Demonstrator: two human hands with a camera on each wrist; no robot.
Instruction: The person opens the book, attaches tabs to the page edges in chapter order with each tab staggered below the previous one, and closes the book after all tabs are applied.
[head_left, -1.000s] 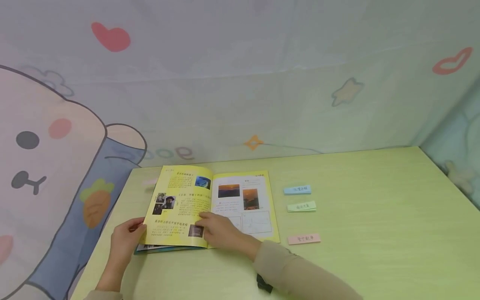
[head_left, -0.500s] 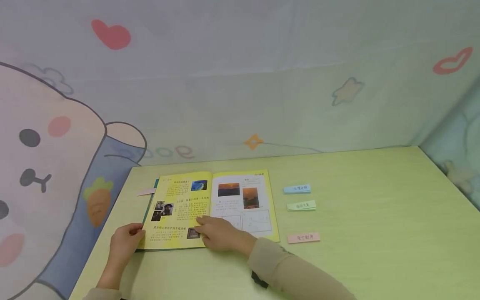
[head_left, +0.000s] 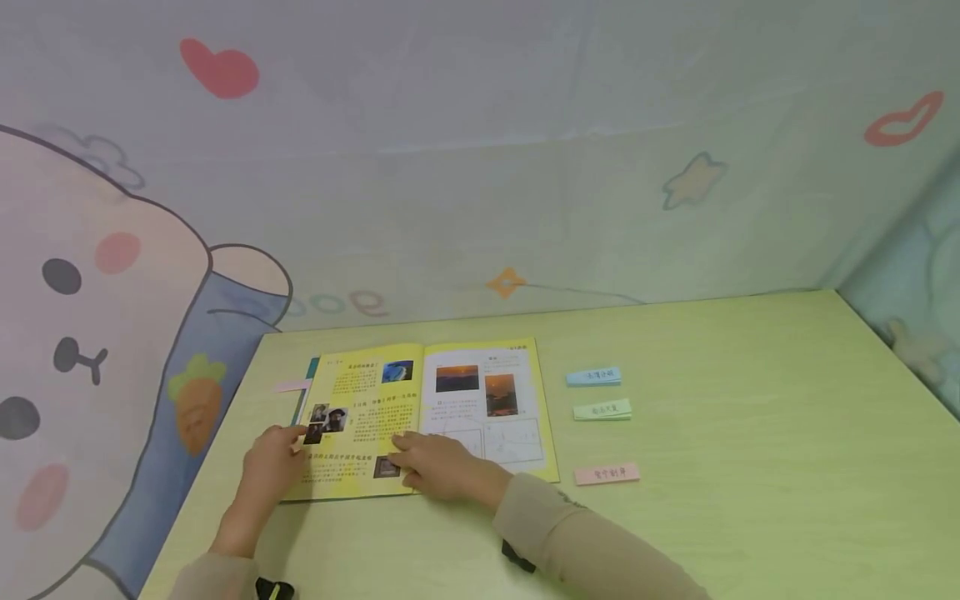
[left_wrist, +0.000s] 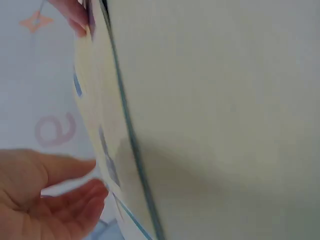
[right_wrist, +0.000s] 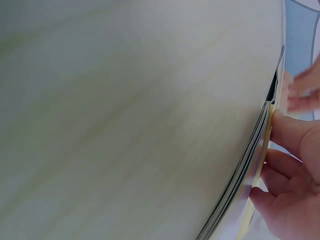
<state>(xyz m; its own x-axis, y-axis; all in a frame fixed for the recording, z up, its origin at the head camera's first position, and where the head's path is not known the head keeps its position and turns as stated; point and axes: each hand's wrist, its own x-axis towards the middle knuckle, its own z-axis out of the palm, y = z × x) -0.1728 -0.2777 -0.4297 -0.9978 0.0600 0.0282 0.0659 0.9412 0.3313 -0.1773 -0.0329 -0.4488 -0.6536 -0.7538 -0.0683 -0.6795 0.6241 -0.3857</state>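
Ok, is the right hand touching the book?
Touching. The head view shows the right hand lying flat on the open book, its fingers pressed on the page near the spine.

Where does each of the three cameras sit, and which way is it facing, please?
Head: above, facing forward and down at the open book on the green table; both hands and sleeves show.
Left wrist: low by the table, along the book's edge; left hand shows.
Right wrist: low, along the page stack; right hand shows.
All share the book.
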